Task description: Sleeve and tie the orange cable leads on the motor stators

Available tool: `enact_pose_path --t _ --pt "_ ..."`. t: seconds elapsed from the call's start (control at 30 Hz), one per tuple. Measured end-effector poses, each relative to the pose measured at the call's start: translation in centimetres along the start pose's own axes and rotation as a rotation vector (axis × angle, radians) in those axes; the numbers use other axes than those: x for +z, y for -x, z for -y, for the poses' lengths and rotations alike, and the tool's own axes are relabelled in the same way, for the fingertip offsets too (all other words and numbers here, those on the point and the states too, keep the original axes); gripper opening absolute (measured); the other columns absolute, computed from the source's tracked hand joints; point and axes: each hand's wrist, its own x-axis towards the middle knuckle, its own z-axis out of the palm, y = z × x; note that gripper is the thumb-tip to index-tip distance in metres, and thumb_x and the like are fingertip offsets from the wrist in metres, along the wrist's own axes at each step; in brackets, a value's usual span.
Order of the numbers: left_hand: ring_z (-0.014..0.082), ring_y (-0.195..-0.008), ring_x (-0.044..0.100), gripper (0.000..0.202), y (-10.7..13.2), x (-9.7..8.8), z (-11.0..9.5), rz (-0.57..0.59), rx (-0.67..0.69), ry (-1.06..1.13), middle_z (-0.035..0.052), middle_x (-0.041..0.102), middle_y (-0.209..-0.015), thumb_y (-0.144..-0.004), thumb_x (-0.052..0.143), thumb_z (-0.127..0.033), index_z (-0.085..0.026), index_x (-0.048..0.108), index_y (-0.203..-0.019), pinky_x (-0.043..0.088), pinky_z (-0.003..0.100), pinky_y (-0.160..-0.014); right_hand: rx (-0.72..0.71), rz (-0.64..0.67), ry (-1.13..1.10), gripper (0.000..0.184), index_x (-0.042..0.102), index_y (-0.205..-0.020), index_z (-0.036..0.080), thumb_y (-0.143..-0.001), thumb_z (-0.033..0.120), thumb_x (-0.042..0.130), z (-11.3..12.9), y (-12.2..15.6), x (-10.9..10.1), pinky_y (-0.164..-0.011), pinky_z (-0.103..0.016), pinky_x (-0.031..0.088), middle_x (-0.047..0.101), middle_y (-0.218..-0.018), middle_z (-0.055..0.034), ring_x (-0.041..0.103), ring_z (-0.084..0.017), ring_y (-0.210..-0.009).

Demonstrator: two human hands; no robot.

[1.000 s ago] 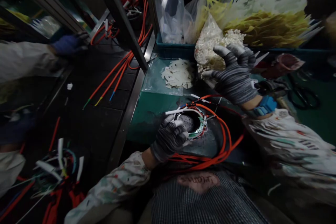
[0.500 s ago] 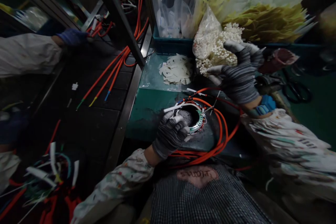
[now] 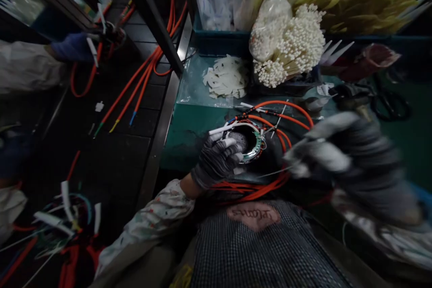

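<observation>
- Our left hand [image 3: 218,159], in a striped grey glove with pale fingertips, is closed over the near left rim of a wound ring [image 3: 260,144]; its fingers curl into the dark opening, and the ring sits at the near part of the green surface [image 3: 184,132], in front of our checked apron [image 3: 256,243].
- Our right hand [image 3: 354,159] is blurred, held to the right of the ring and apart from it; its thumb and fingers are pinched narrow on a thin strand [image 3: 270,173] that slants down toward the left.
- A white sleeve [image 3: 220,130] lies across the ring's upper left side; orange cables [image 3: 266,192] loop around its right side and run along our edge of the surface.
- Beyond the ring we have a pile of pale strips [image 3: 227,76] on clear plastic; to the right of it stands a bundle of white-tipped sticks [image 3: 302,42], a clear bag [image 3: 272,22] against it.
- Farther back are a teal bin [image 3: 221,40] and a heap of yellow sheets [image 3: 367,4]; black-handled scissors [image 3: 391,103] lie at our right.
- On our left, past a dark post [image 3: 151,18], lie cables with green, yellow and blue tips [image 3: 135,87]; a co-worker's blue-gloved hand [image 3: 74,47] is at another wired part.
</observation>
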Motion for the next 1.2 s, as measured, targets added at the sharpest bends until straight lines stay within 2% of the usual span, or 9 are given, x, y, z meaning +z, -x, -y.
enact_pose_path --t 0.2,0.37,0.43,0.5,0.6,0.67,0.9,1.03,1.2 --pt "0.0191 -0.114 0.067 0.026 -0.6 -0.3 -0.4 -0.047 -0.033 0.025 -0.0057 0.080 -0.104 -0.093 0.082 -0.053 -0.030 0.070 -0.098 0.039 0.042 -0.122 0.083 -0.205 -0.175 0.022 0.065 -0.086 0.029 -0.094 0.037 0.084 -3.5 3.6 2.5 -0.063 -0.032 0.069 0.084 -0.086 0.0003 0.081 -0.021 -0.070" --pt "0.0192 -0.114 0.066 0.021 -0.8 -0.4 -0.6 -0.046 -0.031 0.027 -0.0050 0.079 -0.101 -0.097 0.075 -0.050 -0.030 0.070 -0.097 0.039 0.042 -0.122 0.475 0.228 -0.404 0.036 0.086 -0.098 0.018 -0.095 0.052 0.073 -2.8 5.9 0.8 -0.034 -0.021 0.042 0.054 -0.045 0.0025 0.045 -0.010 -0.033" --pt "0.0193 -0.111 0.067 0.022 -0.8 -0.4 -0.5 -0.060 -0.032 0.022 -0.0045 0.079 -0.100 -0.098 0.073 -0.050 -0.029 0.069 -0.097 0.041 0.042 -0.119 0.552 0.438 -0.381 0.044 0.085 -0.114 0.013 -0.100 0.051 0.066 -2.9 6.5 0.6 -0.033 -0.021 0.038 0.054 -0.045 0.0015 0.044 -0.010 -0.033" --pt "0.0202 -0.111 0.068 0.021 -0.9 -0.6 -0.4 -0.061 -0.007 0.007 -0.0034 0.079 -0.101 -0.098 0.072 -0.050 -0.029 0.070 -0.097 0.043 0.043 -0.117 0.380 0.504 -0.176 0.041 0.082 -0.126 0.015 -0.103 0.042 0.060 -3.7 6.6 1.2 -0.045 -0.023 0.052 0.070 -0.060 -0.0036 0.062 -0.014 -0.046" --pt "0.0211 -0.115 0.069 0.017 -1.2 -1.0 -0.1 -0.053 0.031 0.004 -0.0015 0.082 -0.109 -0.100 0.068 -0.045 -0.028 0.071 -0.100 0.045 0.043 -0.116 -0.087 0.327 0.325 0.030 0.083 -0.118 0.023 -0.104 0.034 0.059 -6.1 5.4 2.9 -0.069 -0.029 0.066 0.083 -0.088 -0.0068 0.079 -0.019 -0.073" --pt "0.0201 -0.116 0.069 0.015 -1.3 -1.2 0.1 -0.046 0.034 0.043 -0.0018 0.083 -0.116 -0.101 0.065 -0.042 -0.028 0.072 -0.101 0.045 0.041 -0.115 -0.241 0.207 0.539 0.026 0.083 -0.108 0.024 -0.104 0.038 0.062 -7.5 4.0 3.9 -0.067 -0.030 0.065 0.084 -0.090 -0.0075 0.079 -0.020 -0.073" --pt "0.0191 -0.107 0.073 0.011 -1.0 -0.5 0.6 -0.133 0.014 0.201 -0.0043 0.085 -0.102 -0.096 0.076 -0.039 -0.028 0.073 -0.099 0.046 0.042 -0.110 -0.256 0.187 0.689 0.037 0.084 -0.119 0.020 -0.107 0.044 0.058 -8.9 0.5 5.1 -0.065 -0.041 0.065 0.084 -0.092 -0.0147 0.079 -0.030 -0.074" --pt "0.0189 -0.105 0.072 0.013 -1.1 -0.5 0.5 -0.144 0.012 0.188 -0.0038 0.083 -0.096 -0.095 0.078 -0.040 -0.027 0.073 -0.095 0.046 0.041 -0.109 -0.187 0.159 0.338 0.031 0.085 -0.109 0.024 -0.108 0.043 0.060 -8.5 -0.1 5.3 -0.076 -0.038 0.068 0.084 -0.094 -0.0088 0.079 -0.025 -0.080" --pt "0.0185 -0.108 0.071 0.014 -1.0 -0.5 0.3 -0.133 0.007 0.141 -0.0045 0.083 -0.100 -0.098 0.074 -0.044 -0.029 0.074 -0.097 0.046 0.041 -0.111 -0.033 0.405 -0.062 0.023 0.084 -0.116 0.023 -0.104 0.037 0.070 -7.4 -1.3 4.2 -0.089 -0.038 0.069 0.085 -0.105 -0.0056 0.080 -0.023 -0.094"
